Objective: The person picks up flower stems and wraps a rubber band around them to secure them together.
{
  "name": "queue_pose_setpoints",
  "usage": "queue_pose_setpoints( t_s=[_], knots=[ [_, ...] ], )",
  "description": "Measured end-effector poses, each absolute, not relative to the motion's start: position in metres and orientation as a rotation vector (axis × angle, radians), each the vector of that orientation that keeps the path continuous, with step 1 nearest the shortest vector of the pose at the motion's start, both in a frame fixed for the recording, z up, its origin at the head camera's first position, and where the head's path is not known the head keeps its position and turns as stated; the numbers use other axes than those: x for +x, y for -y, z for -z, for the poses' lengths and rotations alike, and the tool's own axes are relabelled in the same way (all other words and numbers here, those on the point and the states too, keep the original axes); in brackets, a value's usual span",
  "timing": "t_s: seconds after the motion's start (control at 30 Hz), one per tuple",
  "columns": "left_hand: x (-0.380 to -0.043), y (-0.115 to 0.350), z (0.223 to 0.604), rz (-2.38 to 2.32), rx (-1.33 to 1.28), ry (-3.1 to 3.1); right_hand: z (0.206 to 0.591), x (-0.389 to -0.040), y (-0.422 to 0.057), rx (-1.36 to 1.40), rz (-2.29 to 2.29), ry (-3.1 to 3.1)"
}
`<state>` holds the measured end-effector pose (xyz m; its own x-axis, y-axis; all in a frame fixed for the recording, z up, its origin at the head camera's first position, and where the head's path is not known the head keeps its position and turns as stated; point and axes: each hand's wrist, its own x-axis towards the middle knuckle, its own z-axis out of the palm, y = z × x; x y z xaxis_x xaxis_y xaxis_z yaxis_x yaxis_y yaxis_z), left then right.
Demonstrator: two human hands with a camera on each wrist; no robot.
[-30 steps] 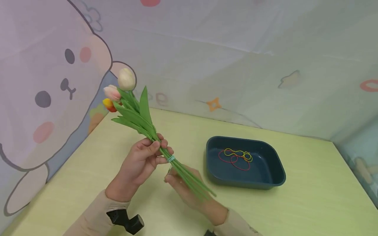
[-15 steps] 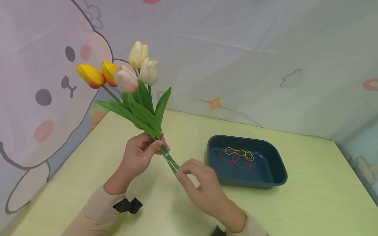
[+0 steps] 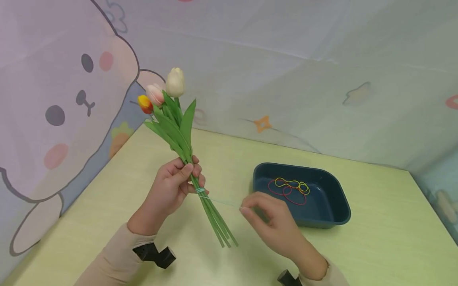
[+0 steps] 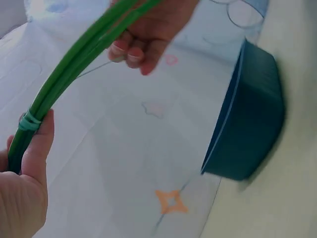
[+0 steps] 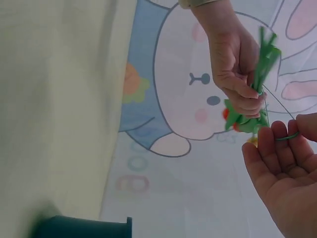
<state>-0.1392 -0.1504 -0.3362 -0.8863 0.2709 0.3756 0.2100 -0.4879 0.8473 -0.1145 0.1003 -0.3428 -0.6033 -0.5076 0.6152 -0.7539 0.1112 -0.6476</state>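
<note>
A bunch of artificial tulips (image 3: 173, 127), with white, pink and orange-yellow heads and green leaves, leans up to the left above the table. My left hand (image 3: 169, 188) grips its stems below the leaves. Just under those fingers, a mint-green rubber band (image 4: 29, 122) is wound round the stems. Part of the band stretches off to the right, where my right hand (image 3: 273, 224) pinches its far end between thumb and fingers. In the right wrist view, the pulled loop (image 5: 287, 138) crosses the fingers of that hand. Below the band the bare stem ends (image 3: 218, 226) hang down.
A dark blue basin (image 3: 338, 216) stands on the pale yellow-green table (image 3: 386, 238), right behind my right hand. Yellow rubber bands (image 3: 291, 182) and red rubber bands (image 3: 297, 201) lie in it. A cloth backdrop (image 3: 286, 71) with cartoon prints hangs behind the table.
My right hand has moved from behind the stems out to the right, drawing the rubber band taut. The tulips turned toward the camera, then back; my left hand kept its grip.
</note>
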Motion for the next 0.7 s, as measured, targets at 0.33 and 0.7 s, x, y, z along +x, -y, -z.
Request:
queue_pose_setpoints(
  t_s=[0.33, 0.7],
  knots=[
    [-0.139, 0.147, 0.332, -2.694, 0.366, -1.301, 0.346, -0.090, -0.099, 1.126, -1.730, 2.200],
    [-0.143, 0.146, 0.334, -2.691, 0.208, -1.191, 0.349, -0.074, -0.097, 1.143, -1.846, 2.113]
  ],
)
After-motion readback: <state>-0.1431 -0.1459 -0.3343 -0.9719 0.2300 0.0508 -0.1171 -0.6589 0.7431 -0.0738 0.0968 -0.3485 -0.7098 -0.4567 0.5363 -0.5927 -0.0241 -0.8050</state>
